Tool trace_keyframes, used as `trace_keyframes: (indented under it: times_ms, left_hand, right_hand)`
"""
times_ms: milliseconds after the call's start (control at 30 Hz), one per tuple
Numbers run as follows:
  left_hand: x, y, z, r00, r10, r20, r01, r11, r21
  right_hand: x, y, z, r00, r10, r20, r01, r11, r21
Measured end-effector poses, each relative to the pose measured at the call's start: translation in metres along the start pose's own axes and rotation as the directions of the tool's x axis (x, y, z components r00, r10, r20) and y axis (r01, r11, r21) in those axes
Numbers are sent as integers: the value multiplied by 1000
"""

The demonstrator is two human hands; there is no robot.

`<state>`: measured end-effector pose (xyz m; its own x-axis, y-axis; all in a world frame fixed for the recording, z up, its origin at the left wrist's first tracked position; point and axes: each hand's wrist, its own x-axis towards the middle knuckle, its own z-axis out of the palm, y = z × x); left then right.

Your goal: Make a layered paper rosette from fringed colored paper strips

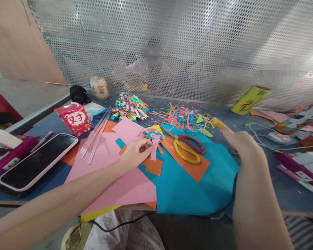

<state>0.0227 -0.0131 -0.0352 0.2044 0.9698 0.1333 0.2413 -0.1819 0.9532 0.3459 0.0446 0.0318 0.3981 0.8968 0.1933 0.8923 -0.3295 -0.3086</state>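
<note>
My left hand [137, 152] pinches a narrow pink paper strip [154, 147] beside a small fringed paper flower [147, 134] in blue, orange and pink. My right hand [241, 140] is raised at the right, closed round a thing with a yellow tip [218, 123]; the rest of it is hidden by the hand. Between the hands, scissors [187, 149] with one red and one yellow handle lie on orange paper [198, 169]. Blue sheets [182, 194] and a pink sheet [114, 187] spread beneath. Behind stands a heap of fringed paper flowers [130, 108].
Paper shreds [186, 116] lie toward the perforated metal panel [172, 45]. Left are clear glue sticks [96, 139], a red packet [75, 119], a phone [39, 163] and a purple-white device [13, 152]. Right are a green packet [250, 100], a white cable [255, 133] and a purple glue gun [297, 168].
</note>
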Motion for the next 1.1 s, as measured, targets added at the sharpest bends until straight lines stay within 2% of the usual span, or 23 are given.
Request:
trace_keyframes:
  times_ms: [133,200,233,300,367,467,600,667,700,767,833,900,967,1100]
  left_hand:
    - [6,0,-1,998,14,-59,-19,996,-85]
    - [4,5,-2,993,16,-115,-29,993,-112]
    - [2,8,-3,991,17,-132,-34,992,-125]
    - [-2,14,-4,986,40,-162,-64,988,-142]
    - [-6,17,-4,981,71,-182,-97,985,-140]
    - [-7,20,-4,982,82,-168,-105,986,-133]
    - [-9,22,-3,988,78,-135,-102,978,-184]
    - [-10,24,-4,984,76,-159,-111,968,-227]
    - [-11,25,-4,982,76,-174,-117,963,-242]
    - [-12,26,-5,977,80,-197,-130,958,-256]
    - [-13,26,-4,980,73,-186,-121,957,-265]
    - [-14,27,-3,986,56,-159,-97,959,-265]
    - [-15,27,-1,989,47,-139,-82,963,-256]
    - [-15,28,0,990,46,-136,-79,966,-245]
  right_hand:
    - [-14,-14,-12,978,154,-139,-153,988,14]
    - [-22,-26,-14,955,205,-215,-195,978,68]
    - [-26,-32,-14,951,220,-216,-211,975,64]
    - [-31,-41,-13,961,216,-170,-220,976,-4]
    - [-32,-44,-13,961,199,-193,-212,976,-49]
    - [-29,-42,-13,915,200,-351,-224,974,-29]
    - [-26,-36,-15,944,226,-240,-235,972,-7]
    - [-28,-35,-17,914,230,-333,-220,973,67]
    - [-31,-36,-18,879,209,-429,-180,978,108]
    - [-38,-40,-16,809,101,-579,-18,989,147]
    - [-47,-47,-10,802,-53,-595,173,974,147]
    - [-56,-56,0,830,-199,-521,308,942,131]
    - [-66,-65,11,851,-300,-431,389,912,132]
    - [-82,-77,22,880,-383,-282,424,900,101]
